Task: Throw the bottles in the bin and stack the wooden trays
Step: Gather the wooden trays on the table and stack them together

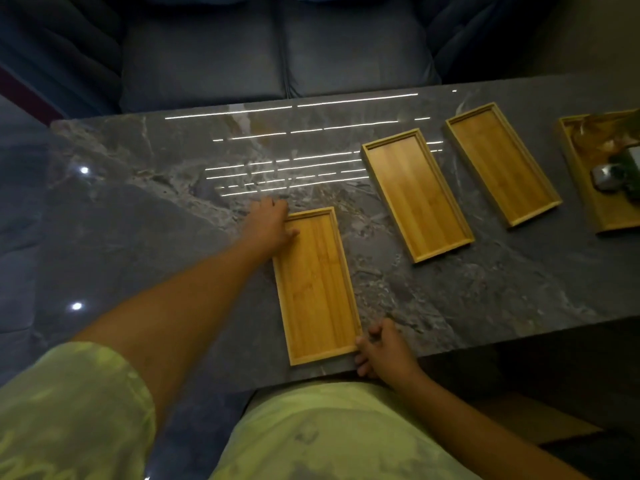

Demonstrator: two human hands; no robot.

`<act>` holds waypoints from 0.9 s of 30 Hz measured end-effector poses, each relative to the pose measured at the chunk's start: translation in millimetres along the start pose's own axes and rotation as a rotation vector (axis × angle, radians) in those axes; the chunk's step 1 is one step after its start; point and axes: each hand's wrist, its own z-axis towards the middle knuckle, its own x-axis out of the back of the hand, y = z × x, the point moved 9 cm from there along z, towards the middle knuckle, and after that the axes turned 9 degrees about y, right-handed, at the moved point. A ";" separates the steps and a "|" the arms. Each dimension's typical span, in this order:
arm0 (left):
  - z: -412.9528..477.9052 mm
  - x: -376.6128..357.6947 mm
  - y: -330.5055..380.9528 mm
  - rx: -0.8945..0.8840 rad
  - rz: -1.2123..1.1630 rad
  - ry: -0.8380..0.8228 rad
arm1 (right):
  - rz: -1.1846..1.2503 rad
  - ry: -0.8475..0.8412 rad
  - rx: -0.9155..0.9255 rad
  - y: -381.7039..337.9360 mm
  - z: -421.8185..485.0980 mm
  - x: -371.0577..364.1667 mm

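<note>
Several wooden trays lie on a grey marble table [156, 209]. The nearest tray [317, 285] lies flat by the front edge. My left hand [272, 221] grips its far left corner, thumb inside the rim. My right hand [382, 348] holds its near right corner. A second empty tray [417, 195] and a third empty tray [502, 164] lie further right. A fourth tray [588, 157] at the right edge holds a crumpled green bottle [620, 178]. No bin is in view.
A blue sofa [277, 50] stands behind the table. Ceiling lights reflect as bright streaks on the glossy tabletop. The table's front edge runs just above my lap.
</note>
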 end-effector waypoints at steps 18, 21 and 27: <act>-66.8 14.1 -97.6 0.309 0.060 0.107 | -0.264 0.163 0.234 -48.1 23.5 23.6; -93.6 14.3 -117.6 0.412 0.072 0.121 | -0.308 0.214 0.282 -63.3 29.6 30.0; -136.5 7.1 -117.8 0.425 0.109 0.098 | -0.248 0.240 0.289 -68.4 37.9 35.1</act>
